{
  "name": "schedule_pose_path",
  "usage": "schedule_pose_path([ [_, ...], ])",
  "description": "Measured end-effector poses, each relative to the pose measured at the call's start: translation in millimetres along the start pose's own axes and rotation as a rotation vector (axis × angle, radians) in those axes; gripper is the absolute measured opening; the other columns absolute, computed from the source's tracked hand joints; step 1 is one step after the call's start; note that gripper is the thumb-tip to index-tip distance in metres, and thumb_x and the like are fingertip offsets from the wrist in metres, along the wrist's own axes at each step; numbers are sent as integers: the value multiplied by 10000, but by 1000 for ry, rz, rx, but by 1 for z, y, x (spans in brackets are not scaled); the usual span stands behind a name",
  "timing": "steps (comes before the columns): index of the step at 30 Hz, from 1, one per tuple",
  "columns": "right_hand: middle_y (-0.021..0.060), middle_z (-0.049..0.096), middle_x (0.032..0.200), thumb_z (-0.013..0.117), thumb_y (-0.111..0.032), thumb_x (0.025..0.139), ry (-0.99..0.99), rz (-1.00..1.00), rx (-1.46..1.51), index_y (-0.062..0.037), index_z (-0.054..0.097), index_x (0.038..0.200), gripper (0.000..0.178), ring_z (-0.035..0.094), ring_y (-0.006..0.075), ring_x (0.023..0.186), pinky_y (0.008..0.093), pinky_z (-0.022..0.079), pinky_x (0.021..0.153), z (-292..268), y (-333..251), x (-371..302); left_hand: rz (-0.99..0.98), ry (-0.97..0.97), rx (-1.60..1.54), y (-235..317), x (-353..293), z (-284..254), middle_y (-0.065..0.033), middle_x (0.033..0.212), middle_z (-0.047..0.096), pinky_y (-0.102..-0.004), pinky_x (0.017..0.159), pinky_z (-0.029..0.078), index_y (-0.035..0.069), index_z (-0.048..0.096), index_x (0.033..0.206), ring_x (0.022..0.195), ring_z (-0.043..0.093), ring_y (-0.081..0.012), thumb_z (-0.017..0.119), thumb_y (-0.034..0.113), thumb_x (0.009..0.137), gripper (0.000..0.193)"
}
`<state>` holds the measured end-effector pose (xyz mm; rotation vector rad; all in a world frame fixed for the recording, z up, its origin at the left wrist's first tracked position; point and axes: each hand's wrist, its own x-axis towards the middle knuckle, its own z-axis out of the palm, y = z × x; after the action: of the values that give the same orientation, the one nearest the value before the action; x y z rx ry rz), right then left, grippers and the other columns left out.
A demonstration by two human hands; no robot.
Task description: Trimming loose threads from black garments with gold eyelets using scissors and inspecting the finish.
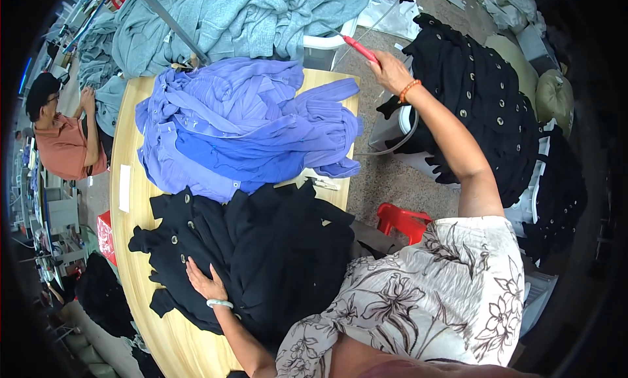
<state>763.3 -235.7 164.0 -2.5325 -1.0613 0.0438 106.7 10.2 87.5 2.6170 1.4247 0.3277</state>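
Note:
My left hand (208, 284) lies flat, fingers apart, on a black garment (281, 247) with metal rings or buttons, spread over the near part of the wooden table. My right hand (391, 73) is raised out to the right, beyond the table's edge. Its fingers are closed round a red-handled tool (360, 49) with a thin metal shaft pointing up and left; its exact kind is unclear. Beyond the black garment is a heap of purple-blue garments (229, 116). A small pale metal tool (322, 183) rests at the table's right edge.
Grey-green knitwear (235, 24) is heaped past the table (123, 142). More black garments (484, 96) hang over white containers at the right. A red stool (402, 222) stands beside me. A metal pole (171, 24) slants down behind the purple heap. Another person (69, 142) works at the left.

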Motion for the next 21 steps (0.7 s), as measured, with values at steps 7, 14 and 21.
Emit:
schedule_pose_path([
  [7,232,671,852,526,-381,934,-360,40,-282,5,654,1010,413,663,377,810,456,506,751,-10,10,99,-48,-16,52,10,3,-4,-180,1447,408,-451,1088,310,93,353,1461,1321,396,-361,571,290,932,605],
  [14,179,702,789,547,-202,825,-611,103,-444,71,694,892,317,694,303,664,397,555,604,10,-35,190,-77,-33,73,16,2,-8,-170,1468,387,-448,1102,291,90,343,1467,1342,374,-357,524,275,953,575],
  [21,176,686,1102,594,-100,760,-425,-38,-555,-33,694,1082,344,673,304,1022,458,551,795,76,-43,204,-44,-23,70,14,2,-5,-185,1454,399,-447,1093,304,52,350,1455,1330,388,-365,488,314,972,566],
])
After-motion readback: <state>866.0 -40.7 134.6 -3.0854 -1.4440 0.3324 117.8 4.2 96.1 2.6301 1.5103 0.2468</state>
